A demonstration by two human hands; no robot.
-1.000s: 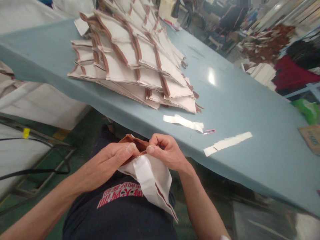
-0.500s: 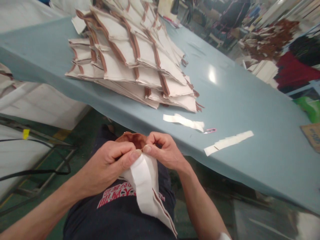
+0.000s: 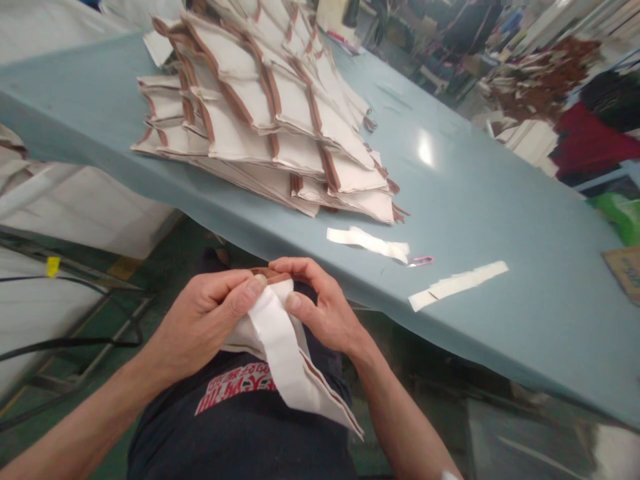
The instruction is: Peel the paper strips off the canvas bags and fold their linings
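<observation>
Both hands hold one cream fabric piece (image 3: pixel 305 383) with brown trim in front of my body, below the table edge. My left hand (image 3: pixel 207 317) pinches its top edge with the thumb pressed on a white strip (image 3: pixel 273 340) that runs down the piece. My right hand (image 3: pixel 315 303) grips the same top edge from the other side, fingers curled over the brown trim. The fabric hangs down over my dark shirt.
A blue-grey table (image 3: pixel 475 200) stretches ahead. On it sits a tall fanned stack of cream pieces with brown trim (image 3: pixel 265 113), two loose white strips (image 3: pixel 370 243) (image 3: pixel 457 285) and a small pink clip (image 3: pixel 423 261). Cables and a metal frame lie on the floor at left.
The brown folded top of the piece has been flattened and pulled in under my fingers. The white strip now lies more on top, and the hanging fabric has swung slightly right.
</observation>
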